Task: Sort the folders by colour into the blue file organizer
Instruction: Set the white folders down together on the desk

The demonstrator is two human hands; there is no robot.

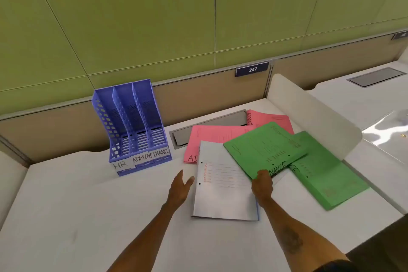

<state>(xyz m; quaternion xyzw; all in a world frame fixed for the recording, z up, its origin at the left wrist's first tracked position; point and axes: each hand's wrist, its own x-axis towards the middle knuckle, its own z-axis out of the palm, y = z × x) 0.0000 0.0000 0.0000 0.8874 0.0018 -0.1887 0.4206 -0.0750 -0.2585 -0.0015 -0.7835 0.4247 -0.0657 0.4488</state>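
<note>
Head view: right hand (262, 184) grips the near edge of the upper green folder (262, 148), which overlaps a white folder (223, 192) and pink folders (212, 134). Left hand (180, 187) hovers with fingers spread. Blue file organizer (132, 126) stands left on the desk (66, 216).
</note>
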